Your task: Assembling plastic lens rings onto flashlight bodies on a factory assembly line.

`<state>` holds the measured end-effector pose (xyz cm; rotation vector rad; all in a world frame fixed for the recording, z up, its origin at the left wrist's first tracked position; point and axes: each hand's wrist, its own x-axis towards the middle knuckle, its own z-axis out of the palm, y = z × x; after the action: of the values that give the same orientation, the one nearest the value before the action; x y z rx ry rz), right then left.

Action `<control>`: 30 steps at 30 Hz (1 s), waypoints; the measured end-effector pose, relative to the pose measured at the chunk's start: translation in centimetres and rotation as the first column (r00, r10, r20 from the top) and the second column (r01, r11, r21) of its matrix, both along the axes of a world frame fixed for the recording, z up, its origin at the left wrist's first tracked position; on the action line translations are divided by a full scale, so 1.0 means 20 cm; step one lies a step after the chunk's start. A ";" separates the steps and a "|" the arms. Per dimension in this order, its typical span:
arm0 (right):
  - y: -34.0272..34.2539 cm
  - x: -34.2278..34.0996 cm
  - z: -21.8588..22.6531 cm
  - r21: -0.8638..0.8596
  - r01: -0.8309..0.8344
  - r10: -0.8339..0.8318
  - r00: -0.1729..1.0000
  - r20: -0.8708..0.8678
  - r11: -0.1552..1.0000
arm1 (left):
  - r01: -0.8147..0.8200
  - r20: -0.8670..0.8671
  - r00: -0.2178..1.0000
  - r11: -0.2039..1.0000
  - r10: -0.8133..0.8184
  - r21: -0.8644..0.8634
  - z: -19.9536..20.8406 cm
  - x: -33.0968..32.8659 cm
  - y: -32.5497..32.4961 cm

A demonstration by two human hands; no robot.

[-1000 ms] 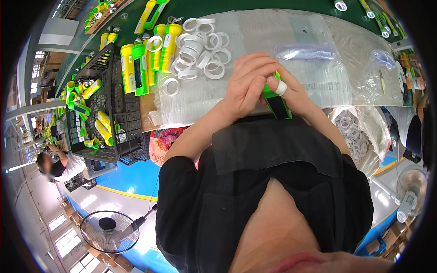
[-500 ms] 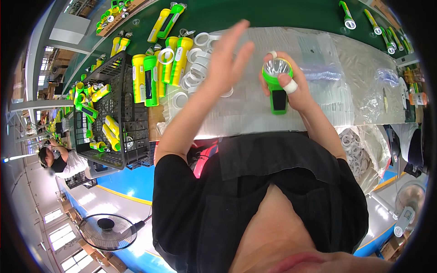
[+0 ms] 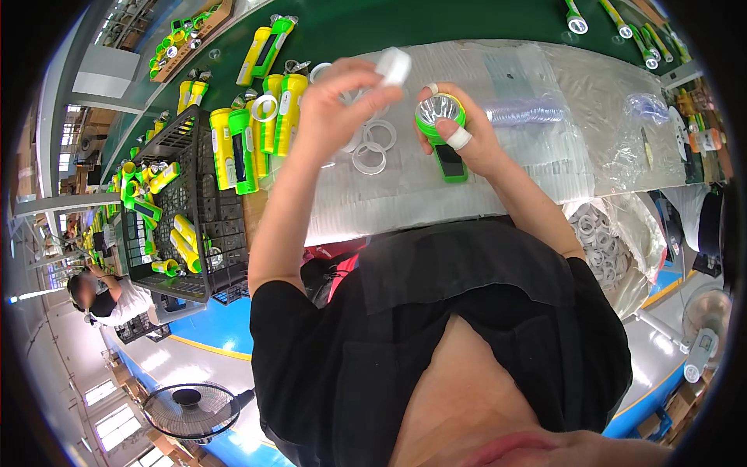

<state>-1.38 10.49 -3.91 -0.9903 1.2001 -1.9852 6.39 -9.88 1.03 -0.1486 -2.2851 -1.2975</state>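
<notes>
My right hand (image 3: 476, 138) is wrapped round a green flashlight (image 3: 451, 166) with a dark panel on its handle. The flashlight's round silver reflector (image 3: 440, 110) faces up, and white tape covers parts of the thumb and a finger. To the left, my left hand (image 3: 336, 105) is raised over the table and pinches a white plastic ring (image 3: 394, 67), slightly blurred, between thumb and fingers. Ring and flashlight are apart. Beneath and beside the left hand lie several loose white rings (image 3: 369, 159), some of them hidden by that hand.
Several yellow and green flashlights (image 3: 243, 152) stand left of the rings. A black crate (image 3: 204, 257) holding more flashlights is farther left. Stacked clear plastic discs (image 3: 525, 111) lie right of my right hand. A bag of white rings (image 3: 603, 249) hangs below the table's right edge.
My left hand, empty with fingers spread before, has moved left and down and now grips a white ring. My right hand and its flashlight have shifted slightly left in the picture.
</notes>
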 end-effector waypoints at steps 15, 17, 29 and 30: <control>0.05 0.03 -0.05 -0.054 -0.123 0.118 0.989 -0.089 0.991 | -0.146 -0.351 0.936 0.905 -0.004 -0.399 0.05 -0.19 0.28; 0.06 0.04 -0.06 -0.042 -0.072 0.066 0.991 -0.118 0.997 | -0.064 -0.288 0.956 0.927 -0.049 -0.370 0.03 -0.19 0.30; 0.06 0.04 -0.03 0.029 -0.049 0.053 0.989 -0.141 0.998 | -0.340 -0.506 0.862 0.693 -0.040 -0.636 0.12 -0.18 0.32; 0.07 0.04 -0.02 0.028 -0.069 0.072 0.989 -0.126 0.997 | -0.343 -0.507 0.861 0.692 -0.038 -0.635 0.12 -0.17 0.32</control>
<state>-0.62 11.81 -4.40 -1.1461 1.2362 -1.8727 2.91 -3.57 3.43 -0.4723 -2.1448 -0.1619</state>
